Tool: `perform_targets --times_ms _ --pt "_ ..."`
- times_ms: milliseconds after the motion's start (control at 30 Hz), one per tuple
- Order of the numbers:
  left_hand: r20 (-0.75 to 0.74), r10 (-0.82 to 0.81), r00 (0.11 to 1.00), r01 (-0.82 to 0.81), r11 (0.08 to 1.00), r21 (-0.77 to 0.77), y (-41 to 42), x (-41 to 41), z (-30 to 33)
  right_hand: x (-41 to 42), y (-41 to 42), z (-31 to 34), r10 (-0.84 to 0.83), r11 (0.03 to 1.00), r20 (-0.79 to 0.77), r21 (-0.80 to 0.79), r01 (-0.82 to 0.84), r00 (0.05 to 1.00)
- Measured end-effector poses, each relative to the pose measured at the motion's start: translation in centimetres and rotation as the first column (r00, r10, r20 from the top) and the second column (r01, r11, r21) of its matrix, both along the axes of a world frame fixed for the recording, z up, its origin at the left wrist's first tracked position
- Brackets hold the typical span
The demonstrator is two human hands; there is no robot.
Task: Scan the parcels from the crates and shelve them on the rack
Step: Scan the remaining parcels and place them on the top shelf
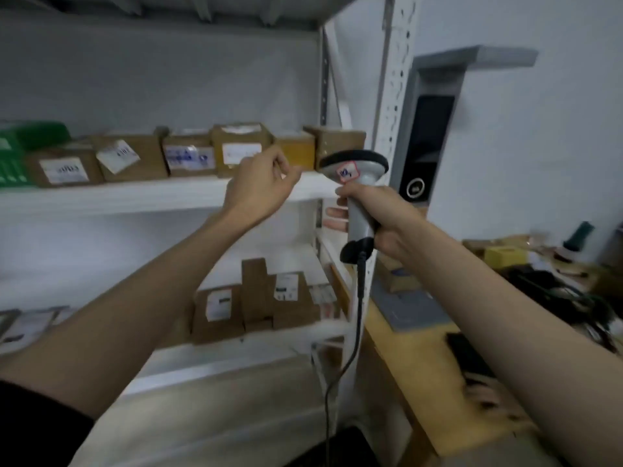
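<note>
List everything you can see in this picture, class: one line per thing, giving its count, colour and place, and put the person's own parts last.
cardboard parcels: about seven, brown with white labels, in a row on the upper shelf
green box: one, green, far left of the upper shelf
lower parcels: a few, brown with white labels, on the shelf below
rack: one, white, perforated upright at right of the shelves
barcode scanner: one, grey and black, corded, in front of the upright
wooden table: one, tan, right of the rack, cluttered
left hand: one, fingers loosely curled, holding nothing, near the upper shelf edge
right hand: one, grips the scanner's handle
</note>
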State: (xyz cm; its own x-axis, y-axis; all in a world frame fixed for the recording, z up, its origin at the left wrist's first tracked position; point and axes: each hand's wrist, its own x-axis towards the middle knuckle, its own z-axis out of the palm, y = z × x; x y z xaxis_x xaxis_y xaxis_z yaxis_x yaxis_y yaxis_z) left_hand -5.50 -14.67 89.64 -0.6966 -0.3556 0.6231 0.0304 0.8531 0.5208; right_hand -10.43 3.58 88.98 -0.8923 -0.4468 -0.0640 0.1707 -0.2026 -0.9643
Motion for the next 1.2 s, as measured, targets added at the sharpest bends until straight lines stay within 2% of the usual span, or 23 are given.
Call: perform_targets --times_ms 100,167,267,333,433,567,733,900,1133,1200 --pt "0.181 -0.076 0.981 0.055 0.992 0.115 3.1 0.0 -5.9 0.6 3.8 -6.1 -0.015 0.997 0.134 0.076 0.004 0.991" --pt "0.352 -0.163 0.922 0.112 0.981 0.160 5.0 0.0 -10.0 0.9 6.0 -10.6 -0.049 0.990 0.210 0.143 0.018 0.976" --pt "0.621 -0.256 0.741 0.183 0.966 0.181 7.5 0.5 -16.4 1.8 8.3 -17.3 -0.102 0.979 0.312 0.202 0.039 0.945" --pt "0.738 -0.303 0.603 0.189 0.953 0.236 8.7 0.6 -20.8 2.3 9.5 -22.0 -0.131 0.973 0.377 0.226 0.046 0.917" --pt "0.836 -0.340 0.430 0.156 0.941 0.302 9.8 0.7 -28.0 3.4 10.8 -29.3 -0.204 0.954 0.473 0.291 0.067 0.857" --pt "0.890 -0.374 0.261 0.091 0.927 0.363 10.4 1.1 -38.7 4.5 12.3 -39.1 -0.273 0.940 0.628 0.337 0.061 0.728" --pt "0.929 -0.367 0.051 0.032 0.930 0.366 10.2 1.2 -52.4 5.1 13.1 -51.9 -0.346 0.911 0.723 0.412 0.030 0.598" --pt "0.958 -0.286 -0.013 0.075 0.955 0.286 9.4 -0.4 -66.8 3.3 11.9 -65.5 -0.345 0.915 0.770 0.404 0.008 0.537" --pt "0.948 -0.315 -0.036 0.048 0.947 0.317 8.2 -1.1 -85.4 2.2 9.3 -82.4 -0.343 0.930 0.820 0.366 0.039 0.458" --pt "0.951 -0.305 -0.060 0.043 0.951 0.307 7.9 -0.9 -89.4 2.2 8.8 -86.0 -0.346 0.934 0.845 0.350 0.068 0.408"
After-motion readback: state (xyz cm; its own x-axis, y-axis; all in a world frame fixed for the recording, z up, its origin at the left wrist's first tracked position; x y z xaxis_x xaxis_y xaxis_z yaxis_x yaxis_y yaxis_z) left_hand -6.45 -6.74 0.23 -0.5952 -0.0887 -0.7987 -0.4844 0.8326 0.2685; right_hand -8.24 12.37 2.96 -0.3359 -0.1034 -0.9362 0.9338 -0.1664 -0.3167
